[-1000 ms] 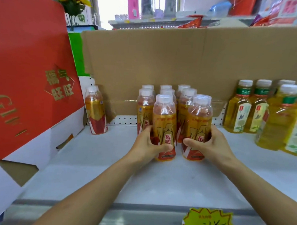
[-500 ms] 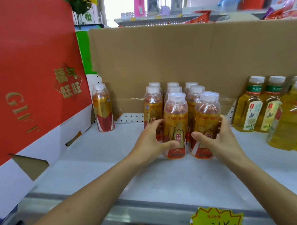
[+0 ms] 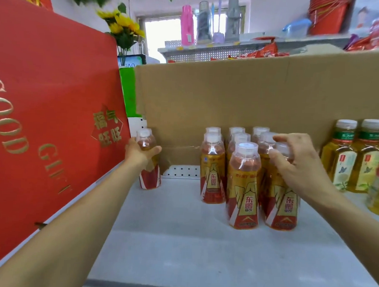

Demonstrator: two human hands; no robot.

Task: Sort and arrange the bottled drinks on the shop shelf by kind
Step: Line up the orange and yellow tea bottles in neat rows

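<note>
Several amber energy-drink bottles with gold and red labels stand grouped mid-shelf, the front-middle one (image 3: 244, 189) nearest me. A lone bottle of the same kind (image 3: 149, 178) stands apart at the left, beside the red gift box. My left hand (image 3: 140, 152) grips this lone bottle round its shoulder. My right hand (image 3: 300, 167) is at the top of the front right bottle (image 3: 283, 204), thumb and fingers curled round its cap. Yellow-green tea bottles (image 3: 344, 158) with green bands stand in a cluster at the right.
A big red gift box (image 3: 44, 115) leans along the left side of the white shelf (image 3: 180, 240). A brown cardboard sheet (image 3: 229, 97) forms the back wall. The shelf's metal front edge runs along the bottom of the view.
My left hand left the front-middle bottle and reached left to the lone bottle. My right hand rose from the front right bottle's body to its cap. The camera tilted up.
</note>
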